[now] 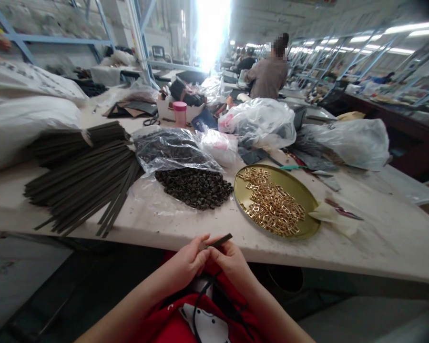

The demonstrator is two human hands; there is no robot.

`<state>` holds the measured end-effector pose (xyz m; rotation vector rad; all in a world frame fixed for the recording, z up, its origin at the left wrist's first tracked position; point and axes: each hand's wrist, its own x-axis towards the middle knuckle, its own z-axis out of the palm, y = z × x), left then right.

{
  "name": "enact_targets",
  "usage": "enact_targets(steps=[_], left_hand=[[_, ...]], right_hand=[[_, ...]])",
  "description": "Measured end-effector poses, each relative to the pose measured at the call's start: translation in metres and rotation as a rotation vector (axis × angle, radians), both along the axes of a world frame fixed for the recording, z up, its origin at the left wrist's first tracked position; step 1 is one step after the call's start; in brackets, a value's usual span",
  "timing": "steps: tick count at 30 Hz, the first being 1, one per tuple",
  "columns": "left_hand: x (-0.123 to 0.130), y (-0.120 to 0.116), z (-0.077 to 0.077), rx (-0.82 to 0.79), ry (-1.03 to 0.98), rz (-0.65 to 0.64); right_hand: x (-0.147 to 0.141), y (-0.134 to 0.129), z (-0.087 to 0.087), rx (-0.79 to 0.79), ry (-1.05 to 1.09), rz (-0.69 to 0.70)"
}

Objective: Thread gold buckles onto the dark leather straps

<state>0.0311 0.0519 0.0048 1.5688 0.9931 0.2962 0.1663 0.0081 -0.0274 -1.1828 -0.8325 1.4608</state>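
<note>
My left hand and my right hand meet just off the table's front edge, above my lap. Between them is a short dark strip, pinched by the fingers of both hands, with its free end pointing up and to the right. The part of it under my fingers is hidden. Right in front of my hands lies a heap of small dark loops, spilling from a clear plastic bag. To the right, many gold rectangular buckles fill part of a round gold tray. Bundles of long dark strips fan out on the left.
The pale table runs across in front of me. Small snips lie on paper right of the tray. Behind are a pink jar, scissors and plastic bags. White sacks stand at left. A person is farther back.
</note>
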Motion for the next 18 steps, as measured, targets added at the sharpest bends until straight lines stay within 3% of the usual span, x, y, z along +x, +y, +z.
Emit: enact_targets(steps=[2,4,5,8,10,14,18], left_hand=[[0.004,0.006,-0.004,0.005,-0.085,0.033],[0.007,0.014,-0.005,-0.004,-0.115,0.009],[0.007,0.018,-0.005,-0.008,-0.099,-0.004],[0.009,0.03,-0.006,-0.011,-0.023,0.018],[0.013,0.035,-0.008,-0.016,-0.013,0.054],[0.023,0.037,-0.01,-0.118,-0.012,0.06],[0.029,0.036,-0.003,-0.299,0.019,0.086]], right_hand=[[0.011,0.005,-0.001,0.069,-0.137,0.104],[0.036,0.017,0.0,0.158,-0.438,0.179],[0.053,0.025,0.003,0.202,-0.652,0.181],[0.105,0.058,0.012,0.191,-1.338,-0.014],[0.131,0.082,0.015,0.077,-1.62,0.053],[0.15,0.115,0.008,-0.013,-1.652,0.188],[0.154,0.124,0.004,-0.04,-1.586,0.232]])
